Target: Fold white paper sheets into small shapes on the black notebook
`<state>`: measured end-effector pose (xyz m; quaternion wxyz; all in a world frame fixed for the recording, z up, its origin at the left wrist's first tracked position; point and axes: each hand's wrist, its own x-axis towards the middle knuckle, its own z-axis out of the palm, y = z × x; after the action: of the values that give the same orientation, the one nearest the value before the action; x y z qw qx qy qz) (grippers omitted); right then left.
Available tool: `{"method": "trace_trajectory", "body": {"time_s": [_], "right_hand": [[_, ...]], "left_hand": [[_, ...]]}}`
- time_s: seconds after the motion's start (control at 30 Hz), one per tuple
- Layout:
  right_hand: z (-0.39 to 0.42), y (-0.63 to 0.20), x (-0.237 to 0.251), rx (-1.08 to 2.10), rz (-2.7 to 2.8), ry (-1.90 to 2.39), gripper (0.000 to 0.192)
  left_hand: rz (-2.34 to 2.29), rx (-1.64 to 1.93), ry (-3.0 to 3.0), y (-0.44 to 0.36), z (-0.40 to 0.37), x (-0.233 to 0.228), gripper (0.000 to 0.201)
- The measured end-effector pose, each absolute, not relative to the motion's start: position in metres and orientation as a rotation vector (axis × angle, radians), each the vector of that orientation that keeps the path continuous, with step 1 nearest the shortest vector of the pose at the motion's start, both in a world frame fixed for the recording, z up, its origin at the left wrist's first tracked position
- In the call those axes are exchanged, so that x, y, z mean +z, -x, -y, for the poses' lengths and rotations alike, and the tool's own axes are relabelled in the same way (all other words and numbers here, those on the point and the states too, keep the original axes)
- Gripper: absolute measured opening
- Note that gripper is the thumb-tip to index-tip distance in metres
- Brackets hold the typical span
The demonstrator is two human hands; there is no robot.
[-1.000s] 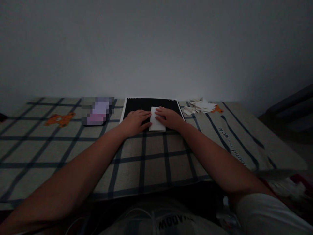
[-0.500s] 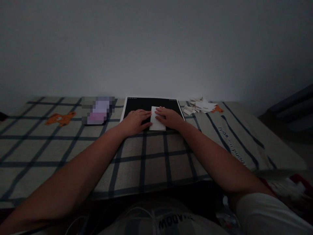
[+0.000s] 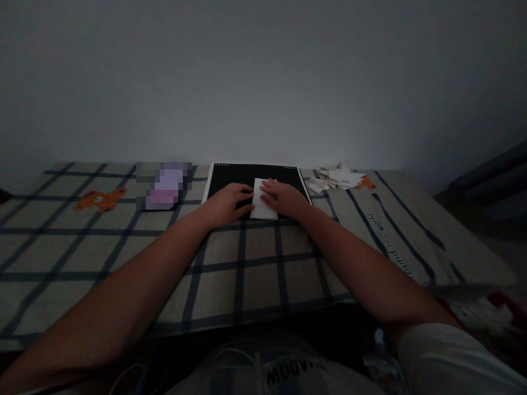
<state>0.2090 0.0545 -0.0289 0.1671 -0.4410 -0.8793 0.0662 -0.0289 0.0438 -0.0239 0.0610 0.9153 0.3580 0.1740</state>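
A white piece of paper (image 3: pixel 263 209), looking folded, lies near the front of a black board with a white border (image 3: pixel 255 173). My left hand (image 3: pixel 228 204) rests at the paper's left edge, its fingers apart and the fingertips at that edge. From the other side my right hand (image 3: pixel 286 197) lies over the paper, fingers spread and stretched across its surface. Part of the paper is hidden beneath the right fingers. Neither hand is wrapped around anything.
A pixelated phone-shaped object (image 3: pixel 167 186) lies to the left on the checked tablecloth (image 3: pixel 259 241). Several white paper pieces (image 3: pixel 340 176) are piled right of the board. A plain wall (image 3: pixel 263 82) stands behind the table.
The paper has shifted very slightly left. My left fingers have bent and spread a little more, while my right hand stays on the paper.
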Motion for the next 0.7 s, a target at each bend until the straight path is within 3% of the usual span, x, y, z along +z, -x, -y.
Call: {"method": "trace_trajectory", "body": {"time_s": [0.7], "right_hand": [[-0.0502,-0.2031,-0.0237,0.14,2.521,1.313,0.043]], "left_hand": [[-1.089,0.506,-2.761,0.0298,-0.0448,-0.023,0.046]]}}
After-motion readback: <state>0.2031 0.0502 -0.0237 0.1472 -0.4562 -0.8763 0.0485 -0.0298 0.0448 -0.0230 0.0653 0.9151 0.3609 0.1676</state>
